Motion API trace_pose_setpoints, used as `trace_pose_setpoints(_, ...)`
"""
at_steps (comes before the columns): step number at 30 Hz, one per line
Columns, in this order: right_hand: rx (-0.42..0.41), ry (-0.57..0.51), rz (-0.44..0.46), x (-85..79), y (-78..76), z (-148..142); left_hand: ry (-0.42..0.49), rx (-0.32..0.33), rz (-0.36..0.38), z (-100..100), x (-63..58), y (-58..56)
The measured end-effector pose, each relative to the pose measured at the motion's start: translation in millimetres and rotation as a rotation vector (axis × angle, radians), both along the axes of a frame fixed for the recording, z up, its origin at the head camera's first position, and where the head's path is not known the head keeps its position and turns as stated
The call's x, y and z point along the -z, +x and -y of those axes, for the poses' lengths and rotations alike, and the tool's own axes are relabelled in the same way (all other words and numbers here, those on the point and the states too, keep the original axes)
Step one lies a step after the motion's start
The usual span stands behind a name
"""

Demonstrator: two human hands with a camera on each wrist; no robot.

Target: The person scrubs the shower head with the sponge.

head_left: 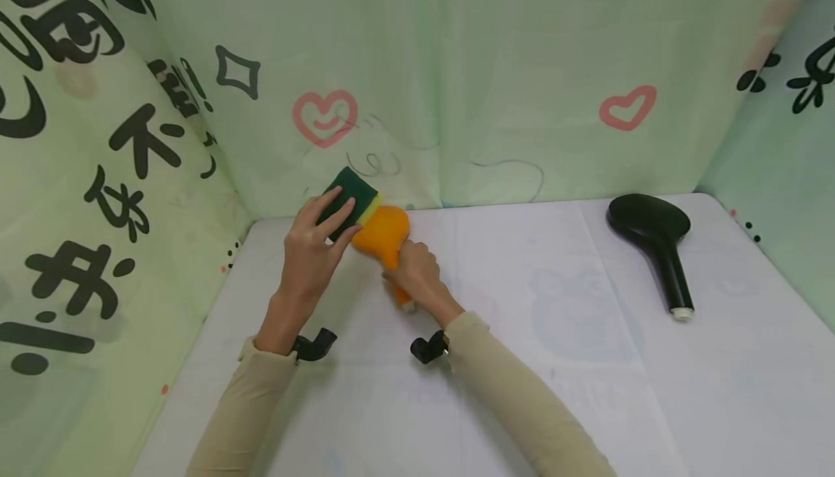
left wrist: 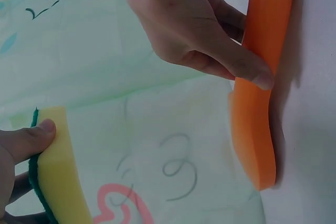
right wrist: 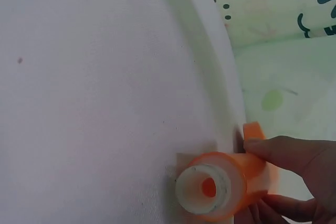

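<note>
An orange shower head (head_left: 383, 229) with a whitish threaded end lies near the back edge of the white table. My right hand (head_left: 419, 272) grips its handle, thumb along the side, as the right wrist view shows with the hollow handle end (right wrist: 203, 190) facing the camera. My left hand (head_left: 312, 241) pinches a green-and-yellow sponge (head_left: 350, 201) between thumb and fingers, raised just left of the shower head. In the left wrist view the sponge (left wrist: 60, 166) and the orange shower head (left wrist: 257, 129) stand apart.
A black shower head (head_left: 652, 234) lies on the right part of the white table (head_left: 522, 303). Pale green curtains (head_left: 522, 64) with printed hearts and characters hang behind and at both sides. Black wrist mounts (head_left: 315, 345) sit below the hands.
</note>
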State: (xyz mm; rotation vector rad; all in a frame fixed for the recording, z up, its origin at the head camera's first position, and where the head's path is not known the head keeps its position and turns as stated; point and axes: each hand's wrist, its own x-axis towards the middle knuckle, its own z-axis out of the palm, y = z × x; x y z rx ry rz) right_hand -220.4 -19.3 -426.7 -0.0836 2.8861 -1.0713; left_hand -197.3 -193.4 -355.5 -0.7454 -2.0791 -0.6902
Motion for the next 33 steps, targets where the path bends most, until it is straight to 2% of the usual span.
trace_pose_setpoints(5, -0.056, -0.043, 0.012, 0.2, -6.4, -6, -0.008, 0.007, 0.003, -1, -1.7, -0.8)
trace_pose_setpoints(13, -0.137, -0.036, 0.05, 0.6, -13.6, -16, -0.02, 0.001, 0.015, 0, -2.1, -1.5)
trace_pose_setpoints(21, -0.098, -0.051, 0.086, -4.1, -11.7, -8, -0.035, 0.002, 0.026, 2, -2.8, -2.8)
trace_pose_setpoints(29, -0.069, -0.174, 0.093, -7.6, -2.3, 8, -0.026, 0.005, 0.032, 1, -3.0, -5.5)
trace_pose_setpoints(33, -0.065, -0.201, 0.099, -6.3, -1.3, 12, -0.024, 0.012, 0.036, 0, -2.0, -5.8)
